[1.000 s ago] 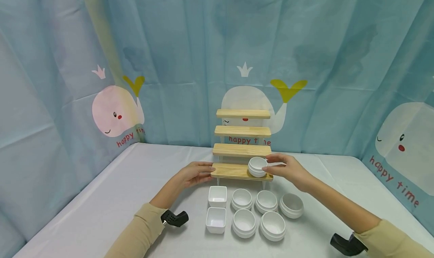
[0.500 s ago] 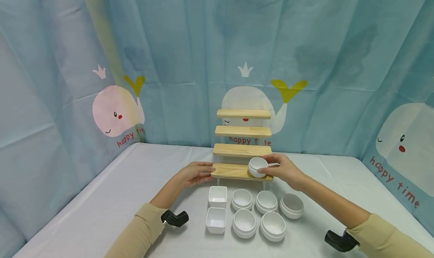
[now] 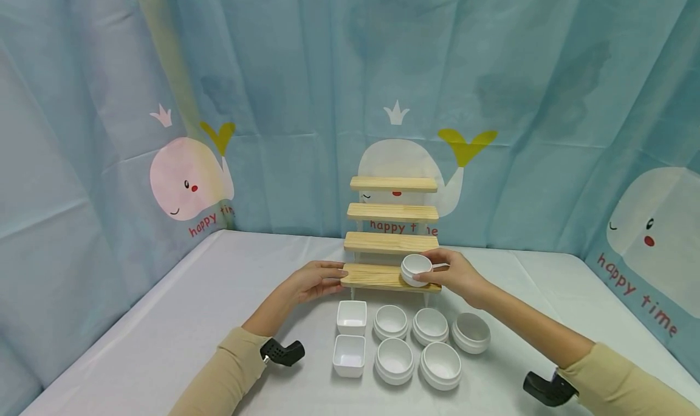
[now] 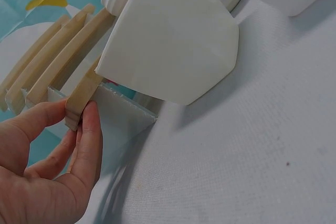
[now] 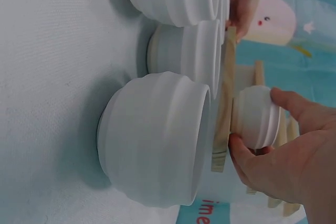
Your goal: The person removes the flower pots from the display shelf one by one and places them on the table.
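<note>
A four-step wooden riser (image 3: 391, 243) stands on the white table (image 3: 164, 325) before the curtain. My left hand (image 3: 314, 279) grips the left end of its lowest step (image 3: 377, 276); the left wrist view shows the thumb and fingers (image 4: 86, 129) pinching that plank end (image 4: 79, 103). My right hand (image 3: 451, 273) holds a small round white bowl (image 3: 415, 269) on the right end of the same step. In the right wrist view the fingers curl round that bowl (image 5: 257, 116).
Below the riser sit two square white dishes (image 3: 350, 316) (image 3: 348, 355) and several round white bowls (image 3: 391, 320) (image 3: 470, 331) in two rows. A blue whale-print curtain (image 3: 191, 182) closes in the back and sides. Black wrist cameras (image 3: 281, 351) (image 3: 544, 388) show.
The right hand has drawn in slightly, its fingers closing round the bowl on the lowest step. The left hand has stayed put on the plank end.
</note>
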{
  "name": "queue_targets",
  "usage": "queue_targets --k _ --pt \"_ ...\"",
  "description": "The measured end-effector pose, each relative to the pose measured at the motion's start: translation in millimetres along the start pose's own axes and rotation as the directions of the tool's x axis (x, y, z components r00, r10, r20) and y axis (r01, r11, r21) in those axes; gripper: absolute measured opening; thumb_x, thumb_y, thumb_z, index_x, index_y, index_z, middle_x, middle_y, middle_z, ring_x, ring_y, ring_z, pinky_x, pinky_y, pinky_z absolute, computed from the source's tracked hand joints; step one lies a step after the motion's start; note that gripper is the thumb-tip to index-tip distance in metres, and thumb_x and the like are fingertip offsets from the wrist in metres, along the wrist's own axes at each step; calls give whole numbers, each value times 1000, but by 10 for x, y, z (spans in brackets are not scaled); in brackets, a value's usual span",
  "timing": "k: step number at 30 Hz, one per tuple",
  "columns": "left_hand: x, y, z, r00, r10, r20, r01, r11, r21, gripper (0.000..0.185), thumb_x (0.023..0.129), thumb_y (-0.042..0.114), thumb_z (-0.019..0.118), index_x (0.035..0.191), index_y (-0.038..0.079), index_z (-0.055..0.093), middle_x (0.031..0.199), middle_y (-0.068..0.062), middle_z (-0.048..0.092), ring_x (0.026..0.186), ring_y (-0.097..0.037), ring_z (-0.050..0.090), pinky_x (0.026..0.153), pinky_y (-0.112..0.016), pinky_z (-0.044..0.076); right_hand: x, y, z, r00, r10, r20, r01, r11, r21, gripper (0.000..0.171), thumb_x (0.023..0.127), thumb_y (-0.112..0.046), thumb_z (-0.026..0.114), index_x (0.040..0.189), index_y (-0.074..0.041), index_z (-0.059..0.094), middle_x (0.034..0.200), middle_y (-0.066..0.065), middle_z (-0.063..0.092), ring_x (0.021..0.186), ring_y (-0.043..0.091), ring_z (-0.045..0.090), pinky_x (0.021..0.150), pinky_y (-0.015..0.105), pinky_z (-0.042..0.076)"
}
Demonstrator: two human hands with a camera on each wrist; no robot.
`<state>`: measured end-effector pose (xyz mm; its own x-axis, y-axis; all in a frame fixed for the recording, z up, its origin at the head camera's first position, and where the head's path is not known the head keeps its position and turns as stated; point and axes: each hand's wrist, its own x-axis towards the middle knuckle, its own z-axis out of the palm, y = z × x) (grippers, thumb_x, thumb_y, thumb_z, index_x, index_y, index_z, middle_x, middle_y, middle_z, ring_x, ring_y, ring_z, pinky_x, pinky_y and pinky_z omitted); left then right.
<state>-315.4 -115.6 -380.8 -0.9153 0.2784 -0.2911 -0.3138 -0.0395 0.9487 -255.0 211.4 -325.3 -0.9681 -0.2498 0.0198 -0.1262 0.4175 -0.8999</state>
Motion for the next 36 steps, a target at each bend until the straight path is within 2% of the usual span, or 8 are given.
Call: queue_targets --k 15,18,26,34,36 --pt "1 -4 3 1000 -2 -6 2 1000 9 52 102 1 66 150 -10 49 115 -14 69 87 -14 73 80 -24 66 -76 0 -25 1000 18 -12 -19 1000 -13 67 94 -19 82 147 7 51 142 23 59 123 34 62 93 36 58" --pt "-2 -2 3 1000 -1 -5 1 1000 10 52 102 1 66 150 -10 49 113 -14 70 87 -14 73 80 -24 66 -88 6 -36 1000 19 -10 -19 1000 -1 67 94 -18 82 148 7 51 144 23 58 122 33 63 92 34 58" --pt "-3 -6 2 1000 1 -3 -1 1000 9 51 102 0 66 149 -11 49 114 -14 70 88 -14 73 81 -24 66 -173 21 -60 1000 -1 13 0 999 35 68 93 -17 82 148 7 50 141 21 60 106 17 67 94 34 58" --pt "3 -8 2 1000 7 -1 -7 1000 5 51 102 -1 66 149 -11 49 116 -15 69 89 -15 73 82 -25 66 -272 22 -92 1000 5 5 -5 1000 21 69 93 -19 83 149 5 51 144 19 59 114 24 64 97 32 58" --pt "3 -8 3 1000 8 0 -8 1000 3 51 102 -1 66 149 -11 49 116 -15 69 89 -15 73 82 -25 66 -315 13 -99 1000 3 12 -4 1000 31 69 93 -19 83 149 5 50 144 19 59 112 22 65 97 32 58"
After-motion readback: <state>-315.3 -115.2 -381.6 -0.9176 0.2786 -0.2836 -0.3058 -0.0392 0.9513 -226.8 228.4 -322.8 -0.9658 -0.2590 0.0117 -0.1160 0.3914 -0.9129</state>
